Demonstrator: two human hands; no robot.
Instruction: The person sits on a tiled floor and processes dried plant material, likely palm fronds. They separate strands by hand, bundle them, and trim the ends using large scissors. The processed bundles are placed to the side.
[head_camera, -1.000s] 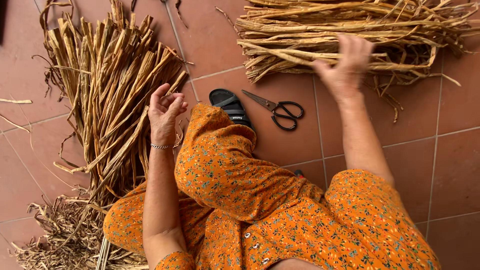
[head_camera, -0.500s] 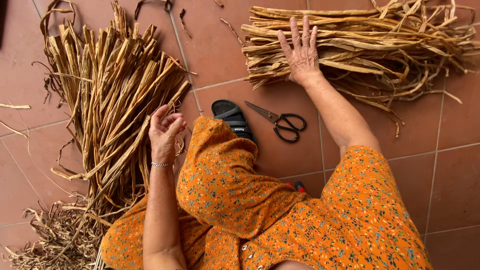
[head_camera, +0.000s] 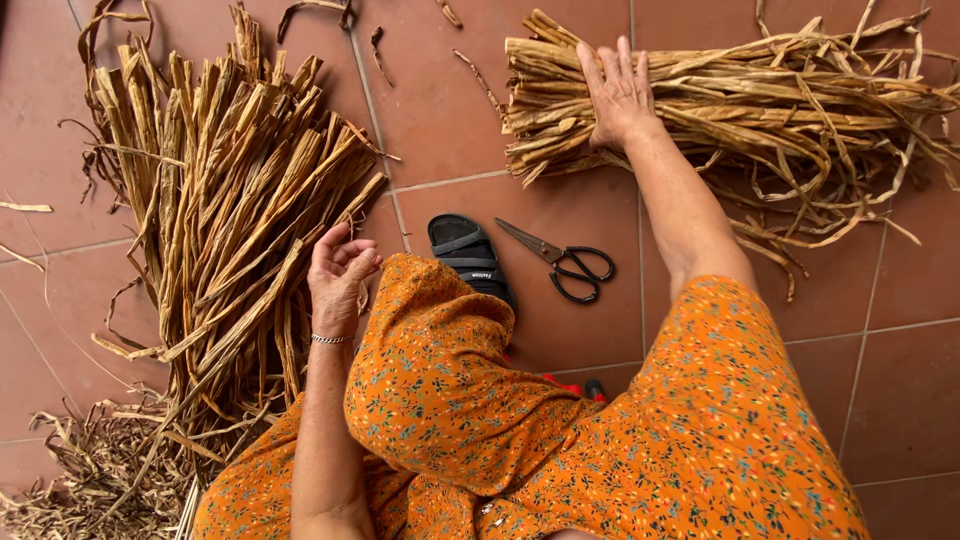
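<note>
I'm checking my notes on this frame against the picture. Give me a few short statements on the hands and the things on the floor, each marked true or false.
1. The right hand lies flat on the right bundle of dried stalks. True.
2. The left hand holds the scissors. False: they lie untouched on the tiled floor.
3. The scissors are open. False: the blades are closed.
4. A black sandal lies left of the scissors. True.
</note>
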